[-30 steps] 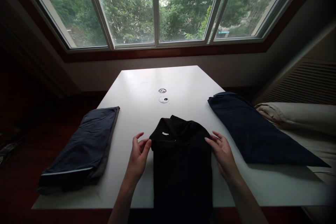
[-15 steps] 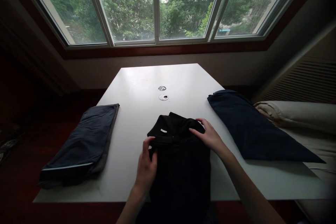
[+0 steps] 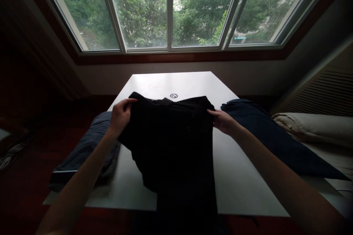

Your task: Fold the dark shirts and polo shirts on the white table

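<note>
A pair of black trousers [image 3: 173,143] is spread out between my hands, waist edge away from me, the lower part hanging over the table's near edge. My left hand [image 3: 120,117] pinches the waist at its left corner, thumb and fingers closed on the cloth. At the right corner, my right hand [image 3: 223,120] grips the same edge. The upper part looks lifted off the white table [image 3: 190,82]. The dark cloth shows few details.
Folded grey-blue clothing [image 3: 82,147] lies on the table's left side, partly behind my left forearm. Folded navy clothing [image 3: 264,136] lies on the right and overhangs the edge. Beyond it is a rolled beige bundle [image 3: 314,125]. A window [image 3: 169,49] stands behind the table.
My hands have moved apart and away from me, stretching the waist wide. The waist opening and its white label no longer show. The trousers now cover one of the table's two round holes.
</note>
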Tool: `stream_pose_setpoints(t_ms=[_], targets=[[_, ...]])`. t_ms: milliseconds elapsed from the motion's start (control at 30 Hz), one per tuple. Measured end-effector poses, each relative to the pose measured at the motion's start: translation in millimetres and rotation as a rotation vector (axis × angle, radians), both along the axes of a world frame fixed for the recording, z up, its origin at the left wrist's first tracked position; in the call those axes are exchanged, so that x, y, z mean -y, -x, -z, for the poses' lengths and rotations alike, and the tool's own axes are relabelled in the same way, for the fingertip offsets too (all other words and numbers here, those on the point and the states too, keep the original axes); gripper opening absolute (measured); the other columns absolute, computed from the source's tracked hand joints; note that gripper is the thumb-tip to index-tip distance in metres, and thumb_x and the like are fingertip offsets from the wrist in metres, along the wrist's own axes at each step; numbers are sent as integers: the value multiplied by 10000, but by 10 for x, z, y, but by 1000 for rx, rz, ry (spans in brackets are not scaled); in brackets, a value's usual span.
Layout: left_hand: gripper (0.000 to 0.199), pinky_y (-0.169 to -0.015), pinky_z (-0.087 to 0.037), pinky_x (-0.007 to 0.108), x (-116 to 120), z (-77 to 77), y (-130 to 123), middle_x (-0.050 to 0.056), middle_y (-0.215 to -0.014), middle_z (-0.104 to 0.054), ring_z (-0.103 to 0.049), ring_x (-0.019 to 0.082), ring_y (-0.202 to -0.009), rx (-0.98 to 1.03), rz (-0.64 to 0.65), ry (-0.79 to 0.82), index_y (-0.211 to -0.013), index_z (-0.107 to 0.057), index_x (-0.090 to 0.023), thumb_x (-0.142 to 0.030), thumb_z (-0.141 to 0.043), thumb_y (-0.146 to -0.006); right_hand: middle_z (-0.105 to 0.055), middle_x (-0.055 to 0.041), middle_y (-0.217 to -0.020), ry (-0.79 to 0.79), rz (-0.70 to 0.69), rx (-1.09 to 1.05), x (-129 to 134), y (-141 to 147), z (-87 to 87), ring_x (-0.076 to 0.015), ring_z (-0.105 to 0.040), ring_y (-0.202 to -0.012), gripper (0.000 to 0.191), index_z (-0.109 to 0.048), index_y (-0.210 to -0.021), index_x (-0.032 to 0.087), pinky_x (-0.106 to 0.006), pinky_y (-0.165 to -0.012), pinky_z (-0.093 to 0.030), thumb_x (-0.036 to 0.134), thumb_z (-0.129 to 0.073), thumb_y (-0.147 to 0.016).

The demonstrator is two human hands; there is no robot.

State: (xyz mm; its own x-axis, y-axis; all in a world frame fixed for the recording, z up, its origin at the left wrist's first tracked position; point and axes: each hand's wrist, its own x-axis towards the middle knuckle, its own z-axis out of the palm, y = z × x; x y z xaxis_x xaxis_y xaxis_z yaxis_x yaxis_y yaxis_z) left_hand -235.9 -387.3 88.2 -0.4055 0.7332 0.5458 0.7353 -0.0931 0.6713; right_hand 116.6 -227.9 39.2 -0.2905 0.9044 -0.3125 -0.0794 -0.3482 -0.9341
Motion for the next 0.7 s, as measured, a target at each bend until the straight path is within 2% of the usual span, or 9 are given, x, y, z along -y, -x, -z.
stream_pose_setpoints(t_ms=[100, 167, 233, 300, 367, 433, 533, 600, 700], targets=[[322, -955, -446, 314, -570, -201, 207, 73, -1077, -700, -625, 191, -998, -132, 78, -60, -1055, -694, -137, -153, -420, -887, -679, -47, -795, -70, 51, 38, -206, 52, -147, -102, -571, -598, 175, -622, -890, 114, -242, -605, -457, 273, -654, -825], [346, -984, -416, 335, -957, -243, 251, 90, -1126, -682, -606, 201, -1044, -208, 104, -24, -1095, -673, -125, -125, -389, -897, -668, -72, -925, -186, 49, 121, -318, 96, -219, -58, -553, -636, 253, -584, -987, 72, -229, -659, -440, 301, -578, -879], [359, -1041, -357, 402, -1262, -173, 230, 109, -1214, -645, -569, 229, -1126, -273, 123, 94, -1170, -630, -130, -97, -408, -890, -630, -105, -1064, -261, 52, 209, -402, 123, -232, -29, -542, -693, 323, -532, -1092, 50, -238, -709, -425, 313, -494, -908], [410, -1086, -257, 524, -1435, 8, 169, 157, -1358, -544, -475, 297, -1259, -328, 102, 262, -1260, -560, -137, -100, -511, -854, -598, -141, -1139, -269, 78, 290, -460, 119, -166, -39, -544, -741, 392, -489, -1167, 51, -258, -737, -430, 318, -520, -882], [496, -1081, -175, 621, -1476, 259, 109, 227, -1466, -403, -349, 367, -1358, -380, 77, 415, -1306, -502, -126, -157, -610, -822, -592, -171, -1140, -250, 105, 379, -496, 80, -31, -88, -559, -773, 528, -475, -1196, 62, -287, -746, -455, 323, -668, -779], [523, -1074, -144, 653, -1429, 521, 85, 261, -1511, -309, -270, 389, -1400, -440, 80, 520, -1319, -470, -127, -250, -626, -835, -599, -156, -1103, -256, 90, 501, -508, 24, 140, -150, -573, -800, 670, -480, -1214, 98, -326, -756, -484, 329, -785, -664], [579, -1051, -211, 659, -1303, 813, 134, 243, -1523, -288, -287, 401, -1390, -489, 94, 703, -1347, -434, -175, -359, -627, -833, -582, -118, -1074, -416, -59, 774, -451, -35, 362, -230, -583, -911, 679, -506, -1234, 146, -385, -844, -494, 372, -795, -663], [587, -1040, -276, 626, -1218, 903, 182, 216, -1508, -329, -328, 396, -1369, -489, 112, 794, -1335, -454, -201, -387, -646, -812, -550, -123, -1114, -598, -214, 949, -350, -21, 430, -248, -579, -973, 579, -544, -1221, 154, -391, -915, -470, 362, -748, -721], [481, -1089, -276, 518, -1071, 905, 181, 127, -1465, -430, -344, 319, -1372, -536, 232, 754, -1281, -515, -244, -383, -617, -832, -500, -119, -1194, -822, -427, 1039, -123, 92, 390, -210, -598, -920, 470, -566, -1230, 188, -345, -888, -481, 373, -658, -807]])
